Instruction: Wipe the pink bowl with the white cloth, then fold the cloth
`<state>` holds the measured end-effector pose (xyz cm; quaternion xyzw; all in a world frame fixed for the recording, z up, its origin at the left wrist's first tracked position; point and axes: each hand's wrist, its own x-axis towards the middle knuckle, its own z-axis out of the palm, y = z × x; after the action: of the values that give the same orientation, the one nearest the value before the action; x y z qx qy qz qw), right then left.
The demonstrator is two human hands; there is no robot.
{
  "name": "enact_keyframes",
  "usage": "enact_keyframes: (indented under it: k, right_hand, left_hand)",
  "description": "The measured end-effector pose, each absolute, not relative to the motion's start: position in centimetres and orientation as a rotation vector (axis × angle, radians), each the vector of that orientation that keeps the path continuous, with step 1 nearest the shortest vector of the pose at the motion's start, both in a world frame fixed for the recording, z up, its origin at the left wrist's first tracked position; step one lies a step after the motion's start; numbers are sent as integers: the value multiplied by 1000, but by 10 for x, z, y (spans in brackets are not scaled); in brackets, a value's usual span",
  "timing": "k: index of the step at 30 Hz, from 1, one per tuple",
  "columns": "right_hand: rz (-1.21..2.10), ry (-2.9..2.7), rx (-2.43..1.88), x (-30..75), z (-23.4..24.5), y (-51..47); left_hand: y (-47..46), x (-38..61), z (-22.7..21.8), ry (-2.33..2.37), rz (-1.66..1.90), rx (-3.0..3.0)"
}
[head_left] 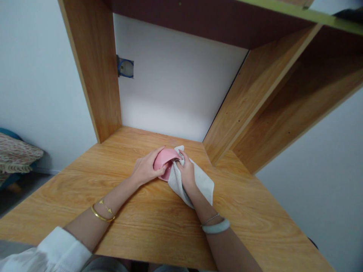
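Pink bowl (165,161) tipped on tabletop (141,226), clasped by left hand (146,169); probably light, rigid, smooth, slippery; rim safest hold; right hand (186,172) pinching soft cloth (198,183) against it.

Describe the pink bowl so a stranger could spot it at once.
Look at the wooden desk, near its back by the white wall. The pink bowl is tipped on its side in the left hand, against the white cloth under the right hand. It is the only pink thing there.

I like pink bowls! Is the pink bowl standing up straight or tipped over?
Tipped. The pink bowl lies on its side, gripped by the left hand, while the right hand presses a white cloth into it.
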<state>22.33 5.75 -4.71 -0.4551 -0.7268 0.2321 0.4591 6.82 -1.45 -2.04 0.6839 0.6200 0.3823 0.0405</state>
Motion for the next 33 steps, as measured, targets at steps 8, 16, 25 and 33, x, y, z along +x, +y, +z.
enact_keyframes:
  k: [8, 16, 25, 33]
  right_hand:
    - [648, -1638, -1128, 225, -56, 70]
    - [677, -1631, -1117, 219, -53, 68]
    - [443, -1803, -1284, 222, -37, 50]
    - [629, -1730, -1156, 221, -47, 57]
  left_hand:
    - [-13, 72, -20, 1912, 1085, 1954]
    - [-15, 73, -18, 1898, 1048, 2027]
    - [-17, 66, -16, 1993, 894, 2171]
    - [-13, 66, -20, 1974, 1049, 2090]
